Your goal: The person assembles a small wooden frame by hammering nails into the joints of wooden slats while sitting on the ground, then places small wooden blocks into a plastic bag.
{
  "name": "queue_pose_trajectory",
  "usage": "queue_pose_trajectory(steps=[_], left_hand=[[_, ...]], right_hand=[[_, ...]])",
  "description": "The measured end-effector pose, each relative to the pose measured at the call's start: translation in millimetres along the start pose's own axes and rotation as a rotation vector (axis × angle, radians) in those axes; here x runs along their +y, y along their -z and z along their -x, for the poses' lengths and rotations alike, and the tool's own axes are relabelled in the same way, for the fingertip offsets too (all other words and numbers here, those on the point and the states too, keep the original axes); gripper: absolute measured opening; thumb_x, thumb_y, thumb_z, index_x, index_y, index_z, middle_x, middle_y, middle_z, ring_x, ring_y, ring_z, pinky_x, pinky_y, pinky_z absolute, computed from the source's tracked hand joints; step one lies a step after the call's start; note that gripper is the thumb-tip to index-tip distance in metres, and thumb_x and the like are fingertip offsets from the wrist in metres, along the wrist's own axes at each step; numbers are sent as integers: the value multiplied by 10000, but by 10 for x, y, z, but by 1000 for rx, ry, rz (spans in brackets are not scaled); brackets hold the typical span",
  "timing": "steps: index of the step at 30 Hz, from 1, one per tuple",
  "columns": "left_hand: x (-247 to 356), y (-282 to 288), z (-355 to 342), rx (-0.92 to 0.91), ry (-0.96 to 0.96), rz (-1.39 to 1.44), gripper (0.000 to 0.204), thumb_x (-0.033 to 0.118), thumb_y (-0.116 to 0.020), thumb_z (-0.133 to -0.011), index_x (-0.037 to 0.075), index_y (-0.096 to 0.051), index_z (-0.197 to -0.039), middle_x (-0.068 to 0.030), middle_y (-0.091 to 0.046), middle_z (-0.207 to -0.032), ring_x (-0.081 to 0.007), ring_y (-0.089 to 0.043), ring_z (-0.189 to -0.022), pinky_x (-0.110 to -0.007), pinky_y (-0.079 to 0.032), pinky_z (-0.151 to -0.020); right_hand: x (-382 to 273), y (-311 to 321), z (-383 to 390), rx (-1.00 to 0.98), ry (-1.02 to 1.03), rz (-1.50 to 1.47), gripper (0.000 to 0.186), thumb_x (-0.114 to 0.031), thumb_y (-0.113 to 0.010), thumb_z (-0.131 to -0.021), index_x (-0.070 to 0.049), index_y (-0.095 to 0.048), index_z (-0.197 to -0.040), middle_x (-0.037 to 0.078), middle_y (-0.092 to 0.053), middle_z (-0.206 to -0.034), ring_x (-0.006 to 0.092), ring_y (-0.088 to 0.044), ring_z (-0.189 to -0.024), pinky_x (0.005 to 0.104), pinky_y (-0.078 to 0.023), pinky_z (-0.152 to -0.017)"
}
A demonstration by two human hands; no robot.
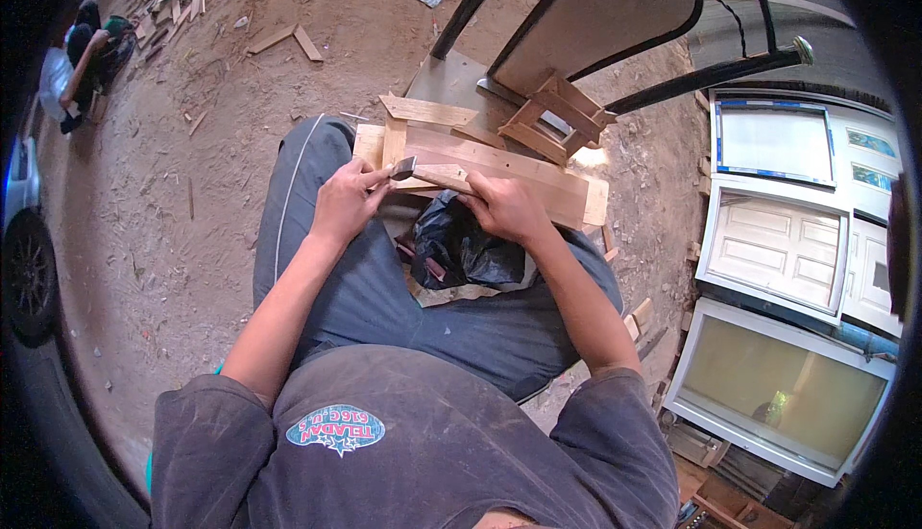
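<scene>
My left hand (362,193) pinches a small dark piece (404,167), which I cannot make out clearly, at the left end of a short light wooden strip (439,175). My right hand (495,204) grips the strip's right end. Beneath both hands lies a wide wooden plank (557,188) across my lap, with crossed battens (423,111) at its left. A small wooden frame (545,131) sits tilted just beyond the plank. A black plastic bag (451,251) lies between my legs, below my hands.
A black tubular chair or stand (595,11) rises ahead. White framed panels and doors (773,251) line the right. Scrap wood (178,1) litters the dirt floor (192,222). Another person (82,78) crouches at the upper left, above a car wheel (29,275).
</scene>
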State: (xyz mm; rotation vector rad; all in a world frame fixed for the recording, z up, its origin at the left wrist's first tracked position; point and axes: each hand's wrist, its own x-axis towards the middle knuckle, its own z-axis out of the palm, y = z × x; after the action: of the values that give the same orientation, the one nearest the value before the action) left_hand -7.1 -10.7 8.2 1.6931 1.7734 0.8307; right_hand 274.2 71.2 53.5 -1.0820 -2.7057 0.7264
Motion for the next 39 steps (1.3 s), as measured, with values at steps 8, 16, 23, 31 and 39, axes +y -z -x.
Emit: queue_pose_trajectory(steps=[8,16,23,31,39], left_hand=[[-10,-25,16,6,2,-61,208,282,-764,-905,189,-812,-1085,-78,-663,-853,-279,-695,-850,-427,-555,-744],[-19,-16,7,-13,20,-102,229,285,-765,-902,187,-810,-1104,-98,-661,-837,-290,-690,-833,-435,-546,-727],[-47,-23,-1,-27,62,-42,231,288,-767,-898,186,-813,-1100,-127,-668,-792,-315,-688,-755,-446,-535,-688],[-75,-45,-16,-59,123,7,255,342,-762,-912,225,-801,-1135,-142,-733,-840,-328,-730,-790,-450,-561,-686],[-48,-22,-18,-76,174,14,256,349,-767,-911,228,-801,-1134,-156,-750,-886,-337,-738,-808,-451,-569,-701]], right_hand=[[-30,20,-22,-25,-12,18,250,-272,-698,-956,-58,-612,-1052,231,-665,-826,440,-665,-773,518,-509,-656],[20,-64,17,17,-19,19,265,-282,-692,-966,-69,-610,-1099,215,-650,-785,434,-668,-755,513,-510,-651],[35,-87,37,-29,-33,33,233,-264,-701,-960,-72,-598,-1042,212,-634,-749,429,-662,-737,507,-499,-636],[14,-81,28,43,-19,-5,307,-338,-679,-967,-63,-544,-941,203,-651,-775,429,-669,-732,525,-518,-625],[-57,-63,47,30,-54,16,266,-289,-690,-963,-58,-564,-1003,228,-654,-777,443,-678,-770,539,-522,-654]])
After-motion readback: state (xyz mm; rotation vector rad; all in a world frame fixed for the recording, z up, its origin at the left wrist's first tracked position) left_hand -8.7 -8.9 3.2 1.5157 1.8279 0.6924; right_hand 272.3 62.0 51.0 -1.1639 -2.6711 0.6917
